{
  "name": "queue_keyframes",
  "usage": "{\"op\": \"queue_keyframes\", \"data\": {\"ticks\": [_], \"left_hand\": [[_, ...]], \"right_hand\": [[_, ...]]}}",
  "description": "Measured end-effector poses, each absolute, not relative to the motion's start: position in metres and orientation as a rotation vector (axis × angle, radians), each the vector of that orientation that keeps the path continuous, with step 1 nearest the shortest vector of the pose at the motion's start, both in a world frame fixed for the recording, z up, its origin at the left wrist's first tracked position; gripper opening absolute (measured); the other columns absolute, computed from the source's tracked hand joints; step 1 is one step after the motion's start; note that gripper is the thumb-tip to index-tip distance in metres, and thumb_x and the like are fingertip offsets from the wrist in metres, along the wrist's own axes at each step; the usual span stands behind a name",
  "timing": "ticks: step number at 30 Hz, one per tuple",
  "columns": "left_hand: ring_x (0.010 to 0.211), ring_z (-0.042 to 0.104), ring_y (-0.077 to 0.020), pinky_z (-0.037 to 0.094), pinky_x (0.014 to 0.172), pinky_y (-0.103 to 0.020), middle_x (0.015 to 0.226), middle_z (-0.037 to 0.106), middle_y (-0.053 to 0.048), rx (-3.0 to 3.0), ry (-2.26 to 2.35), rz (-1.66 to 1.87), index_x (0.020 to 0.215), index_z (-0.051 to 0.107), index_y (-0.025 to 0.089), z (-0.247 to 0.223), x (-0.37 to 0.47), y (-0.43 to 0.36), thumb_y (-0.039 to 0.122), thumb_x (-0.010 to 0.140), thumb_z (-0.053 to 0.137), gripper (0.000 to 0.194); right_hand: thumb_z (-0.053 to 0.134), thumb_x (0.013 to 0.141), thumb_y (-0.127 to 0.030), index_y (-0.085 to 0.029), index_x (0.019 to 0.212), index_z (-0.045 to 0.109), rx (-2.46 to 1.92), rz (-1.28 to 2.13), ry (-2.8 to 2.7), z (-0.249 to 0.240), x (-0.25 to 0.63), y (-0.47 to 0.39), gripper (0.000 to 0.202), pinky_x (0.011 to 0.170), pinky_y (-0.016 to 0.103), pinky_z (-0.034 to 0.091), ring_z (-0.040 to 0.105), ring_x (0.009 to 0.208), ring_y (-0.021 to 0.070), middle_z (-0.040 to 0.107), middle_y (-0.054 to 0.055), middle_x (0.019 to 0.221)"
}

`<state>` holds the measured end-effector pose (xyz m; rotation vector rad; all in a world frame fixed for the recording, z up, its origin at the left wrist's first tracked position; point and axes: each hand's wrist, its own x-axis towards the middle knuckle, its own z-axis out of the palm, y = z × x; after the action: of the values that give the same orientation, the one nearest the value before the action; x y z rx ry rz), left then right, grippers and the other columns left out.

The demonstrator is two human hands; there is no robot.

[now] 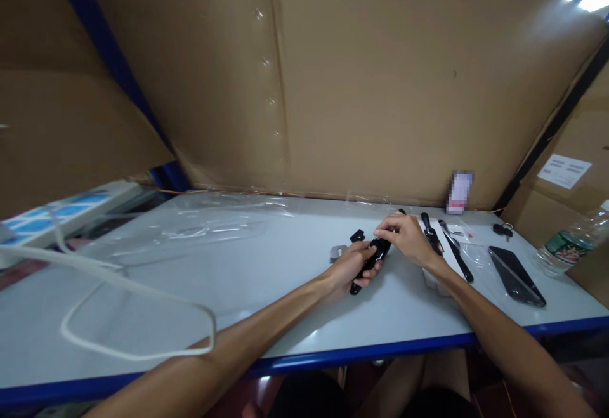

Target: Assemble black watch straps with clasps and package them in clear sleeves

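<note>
My left hand (351, 264) is wrapped round a glossy black elongated object (379, 252), whose kind I cannot make out. Its lower end pokes out below my fingers near the tabletop. At its upper end, the fingertips of my right hand (408, 235) are pinched together; whatever they hold is too small to name. Beside my left hand lie a small black piece (356, 235) and a flat grey piece (337, 253). Right of my right hand, a white box (445, 259) lies partly under my wrist, with black long-handled items (431, 233) on and beside it.
A dark phone (516, 275), keys (502, 230) and a plastic bottle (566, 247) are on the right. A blurred upright screen (460, 191) leans against the cardboard wall (361, 88). Clear plastic film (214, 221) lies at the back left; a white cable (137, 356) loops in front.
</note>
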<state>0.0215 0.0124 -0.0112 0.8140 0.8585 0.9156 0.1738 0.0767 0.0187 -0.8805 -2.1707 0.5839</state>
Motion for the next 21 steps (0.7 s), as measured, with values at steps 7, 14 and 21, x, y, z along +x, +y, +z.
{"op": "queue_keyframes", "data": {"ticks": [7,14,21], "left_hand": [[0.043,0.032,-0.0039,0.014,0.040,-0.015,0.065,0.048,0.002,0.783,0.847,0.895,0.090,0.041,0.019,-0.009,0.021,0.011,0.017,0.092,0.044,0.004],[0.045,0.034,-0.0040,0.015,0.041,-0.015,0.067,0.049,0.001,0.815,0.792,0.867,0.090,0.044,0.018,-0.010,0.021,0.009,0.012,0.085,0.048,0.009],[0.045,0.034,-0.0038,0.015,0.040,-0.015,0.066,0.050,0.000,0.861,0.801,0.853,0.087,0.046,0.016,-0.015,0.021,0.011,0.011,0.082,0.050,0.008]], "right_hand": [[0.070,0.086,-0.014,-0.016,0.072,0.068,-0.923,0.338,-2.394,0.018,0.173,0.074,0.014,0.071,0.028,0.039,0.055,0.074,0.0155,0.066,0.002,0.071],[0.059,0.093,-0.012,-0.016,0.078,0.062,-0.832,-0.115,-2.625,0.020,0.175,0.065,0.016,0.073,0.029,0.038,0.053,0.082,0.0194,0.063,0.006,0.081],[0.062,0.091,-0.013,-0.016,0.073,0.061,-0.846,0.111,-2.609,0.014,0.169,0.065,0.018,0.070,0.028,0.038,0.054,0.076,0.0168,0.063,0.004,0.074]]}}
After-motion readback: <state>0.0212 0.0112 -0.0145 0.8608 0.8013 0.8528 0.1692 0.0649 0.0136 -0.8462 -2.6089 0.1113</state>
